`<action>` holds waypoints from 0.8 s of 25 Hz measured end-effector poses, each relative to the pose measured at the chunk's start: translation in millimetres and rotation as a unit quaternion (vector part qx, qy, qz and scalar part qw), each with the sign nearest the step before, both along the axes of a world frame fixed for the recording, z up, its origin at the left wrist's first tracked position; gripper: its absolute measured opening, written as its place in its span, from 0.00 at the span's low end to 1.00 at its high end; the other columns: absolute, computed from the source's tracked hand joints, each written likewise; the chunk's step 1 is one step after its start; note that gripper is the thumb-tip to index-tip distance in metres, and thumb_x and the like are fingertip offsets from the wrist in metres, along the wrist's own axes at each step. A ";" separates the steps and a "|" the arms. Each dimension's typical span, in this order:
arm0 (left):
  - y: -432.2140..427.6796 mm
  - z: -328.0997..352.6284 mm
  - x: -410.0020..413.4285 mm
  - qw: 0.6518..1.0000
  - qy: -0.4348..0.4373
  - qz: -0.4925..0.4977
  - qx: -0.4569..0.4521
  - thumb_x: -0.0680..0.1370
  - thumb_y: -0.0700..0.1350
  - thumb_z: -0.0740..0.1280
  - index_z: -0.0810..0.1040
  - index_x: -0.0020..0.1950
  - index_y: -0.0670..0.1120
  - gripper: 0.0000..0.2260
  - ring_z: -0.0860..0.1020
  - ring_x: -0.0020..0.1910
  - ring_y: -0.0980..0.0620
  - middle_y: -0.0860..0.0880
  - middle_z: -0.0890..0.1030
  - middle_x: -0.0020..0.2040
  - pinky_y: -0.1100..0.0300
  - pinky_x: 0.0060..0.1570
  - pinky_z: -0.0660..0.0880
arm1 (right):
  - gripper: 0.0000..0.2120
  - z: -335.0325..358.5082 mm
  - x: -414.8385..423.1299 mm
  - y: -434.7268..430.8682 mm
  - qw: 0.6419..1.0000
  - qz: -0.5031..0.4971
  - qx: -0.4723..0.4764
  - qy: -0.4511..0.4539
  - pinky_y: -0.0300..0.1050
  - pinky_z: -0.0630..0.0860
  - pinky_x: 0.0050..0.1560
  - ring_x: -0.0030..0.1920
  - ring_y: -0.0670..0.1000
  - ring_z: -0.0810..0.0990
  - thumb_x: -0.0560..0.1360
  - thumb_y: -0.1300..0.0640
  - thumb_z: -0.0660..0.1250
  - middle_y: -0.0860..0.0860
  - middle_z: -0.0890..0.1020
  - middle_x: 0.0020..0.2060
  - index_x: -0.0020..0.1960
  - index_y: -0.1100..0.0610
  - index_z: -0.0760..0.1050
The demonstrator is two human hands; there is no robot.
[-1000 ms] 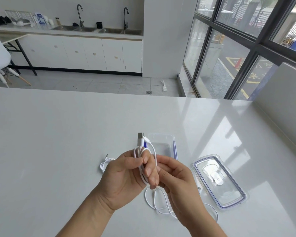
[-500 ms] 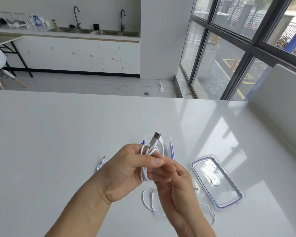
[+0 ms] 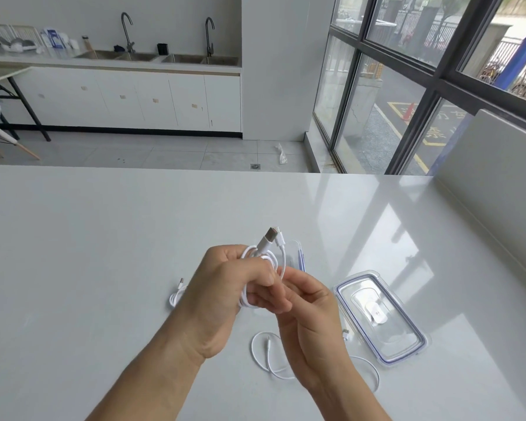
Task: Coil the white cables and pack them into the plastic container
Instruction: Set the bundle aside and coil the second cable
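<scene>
Coiling looks all but finished on one cord. The left hand [image 3: 225, 293] has its fingers curled round the coiled cable [image 3: 281, 259], keeping the loops bunched so they cannot spring apart. The two plugs [image 3: 269, 235] stick up side by side above the knuckles, which suggests both ends were gathered together to stay out of the loops. The right hand [image 3: 310, 308] comes in from the near side with thumb and fingers closed on the edge of the bundle, as far as I can tell pinching a strand, probably to tidy or tuck it before letting go. All this is held up above the table [image 3: 104, 238], not resting on it.

Just behind the hands sits the plastic container [image 3: 299, 256], mostly hidden by them, so I cannot say what is in it. Its lid [image 3: 380, 317] lies apart to the right, leaving the container open for packing. A loose cable [image 3: 252, 349] sprawls on the table under the right wrist, not yet coiled, and a small cable [image 3: 174, 297] lies gathered to the left, partly behind the left hand. Nothing blocks the short way to the container except the hands themselves.
</scene>
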State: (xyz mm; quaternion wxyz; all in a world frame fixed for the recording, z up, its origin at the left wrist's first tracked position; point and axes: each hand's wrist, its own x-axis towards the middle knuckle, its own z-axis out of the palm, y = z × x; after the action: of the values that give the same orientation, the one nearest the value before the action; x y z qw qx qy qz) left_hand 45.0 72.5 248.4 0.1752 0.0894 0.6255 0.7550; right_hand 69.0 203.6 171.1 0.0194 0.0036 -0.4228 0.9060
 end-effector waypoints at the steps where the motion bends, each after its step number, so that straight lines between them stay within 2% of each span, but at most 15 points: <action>1: 2.9 -3.4 2.1 1.000 0.019 0.001 -0.017 0.63 0.38 0.63 0.76 0.30 0.36 0.06 0.77 0.33 0.42 0.34 0.79 0.28 0.49 0.39 0.74 | 0.16 -1.9 -0.3 3.0 0.999 -0.009 0.036 -0.005 0.54 0.78 0.47 0.39 0.60 0.82 0.68 0.56 0.80 0.62 0.86 0.38 0.51 0.65 0.84; 3: 2.7 -6.9 3.0 0.999 0.024 -0.030 -0.020 0.65 0.40 0.60 0.70 0.29 0.35 0.08 0.73 0.34 0.43 0.36 0.76 0.26 0.47 0.43 0.70 | 0.16 -5.0 0.4 6.4 0.992 -0.026 0.121 -0.005 0.54 0.73 0.44 0.37 0.58 0.77 0.70 0.52 0.77 0.60 0.83 0.33 0.52 0.62 0.85; 6: -6.8 -9.5 -2.5 0.993 -0.056 -0.093 0.049 0.68 0.40 0.57 0.70 0.32 0.39 0.07 0.75 0.30 0.42 0.38 0.75 0.28 0.52 0.42 0.75 | 0.11 -4.7 1.7 13.3 0.984 -0.016 0.175 0.012 0.45 0.70 0.39 0.34 0.55 0.74 0.75 0.58 0.72 0.55 0.83 0.29 0.53 0.63 0.85; 8: -12.0 -10.4 -5.7 0.983 -0.091 -0.126 0.094 0.69 0.40 0.57 0.74 0.34 0.40 0.08 0.79 0.34 0.40 0.37 0.79 0.31 0.53 0.42 0.78 | 0.10 -0.4 1.9 14.3 0.984 -0.018 0.174 0.021 0.45 0.73 0.38 0.34 0.56 0.76 0.74 0.58 0.74 0.55 0.84 0.30 0.52 0.63 0.85; 10: -11.9 -8.9 -7.0 0.978 -0.099 -0.136 0.120 0.70 0.39 0.60 0.78 0.36 0.39 0.09 0.83 0.39 0.37 0.35 0.83 0.36 0.50 0.46 0.81 | 0.11 3.4 2.1 11.8 0.988 -0.038 0.146 0.018 0.46 0.79 0.40 0.37 0.56 0.83 0.70 0.56 0.77 0.58 0.88 0.37 0.50 0.61 0.87; 12: -8.5 -7.8 -9.7 0.991 -0.067 -0.082 0.081 0.70 0.39 0.64 0.82 0.37 0.37 0.09 0.84 0.40 0.39 0.36 0.84 0.37 0.49 0.47 0.81 | 0.11 6.0 0.9 9.6 0.987 -0.079 0.139 0.011 0.42 0.78 0.39 0.37 0.53 0.82 0.67 0.56 0.79 0.57 0.89 0.39 0.48 0.59 0.87; 15: -7.9 -10.8 -14.2 0.996 0.018 0.074 -0.051 0.71 0.38 0.71 0.84 0.40 0.36 0.05 0.84 0.40 0.42 0.34 0.84 0.39 0.45 0.53 0.78 | 0.13 7.7 -2.0 18.3 0.981 -0.137 0.137 0.005 0.40 0.74 0.35 0.33 0.51 0.76 0.64 0.56 0.81 0.55 0.87 0.37 0.48 0.58 0.88; 17: -9.0 -14.1 -14.0 0.992 0.035 0.086 -0.091 0.75 0.37 0.72 0.85 0.45 0.37 0.03 0.85 0.44 0.39 0.35 0.86 0.44 0.44 0.57 0.80 | 0.10 9.0 -2.6 25.7 0.977 -0.131 0.166 0.005 0.39 0.75 0.34 0.32 0.50 0.76 0.67 0.58 0.79 0.54 0.88 0.37 0.48 0.57 0.88; 20: -9.2 -19.2 -9.9 0.985 0.039 0.087 -0.146 0.77 0.38 0.71 0.86 0.48 0.41 0.04 0.85 0.48 0.37 0.39 0.88 0.44 0.47 0.50 0.84 | 0.08 10.7 -0.3 30.0 0.975 -0.115 0.192 -0.001 0.38 0.75 0.34 0.31 0.49 0.75 0.68 0.59 0.77 0.56 0.88 0.36 0.47 0.56 0.88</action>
State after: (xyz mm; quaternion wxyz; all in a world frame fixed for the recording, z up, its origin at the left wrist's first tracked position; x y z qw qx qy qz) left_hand 35.1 63.4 229.1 0.0959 0.0373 0.7409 0.6637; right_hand 68.7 233.6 181.8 0.1225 -0.0420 -0.5865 0.7995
